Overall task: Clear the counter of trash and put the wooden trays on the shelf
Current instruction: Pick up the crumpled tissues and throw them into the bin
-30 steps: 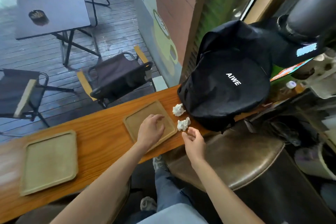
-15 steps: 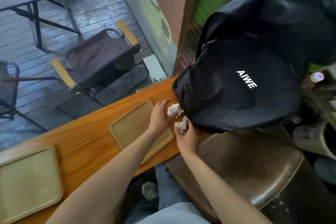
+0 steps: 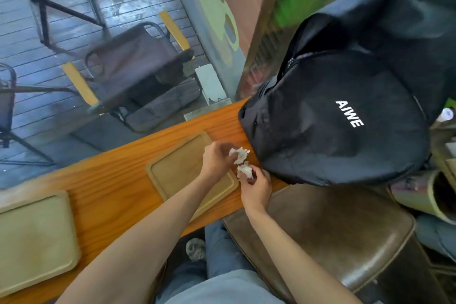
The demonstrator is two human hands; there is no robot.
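Note:
Two crumpled white paper wads lie at the right end of the wooden counter [image 3: 118, 187]. My left hand [image 3: 216, 161] pinches the farther wad [image 3: 239, 154]. My right hand [image 3: 256, 186] grips the nearer wad [image 3: 245, 171] between thumb and fingers. Both hands are just right of a wooden tray [image 3: 177, 175] in the counter's middle. A second wooden tray [image 3: 32, 237] sits at the counter's left end.
A black backpack [image 3: 340, 116] marked AIWE lies on the counter's right end, close to the wads. A brown leather stool [image 3: 333, 237] stands below at the right. Beyond the glass are folding chairs [image 3: 133, 66] and a dark table on a wet deck.
Both hands moved right from the tray area to the wads and closed on them, one wad each. The view shifted closer and to the right.

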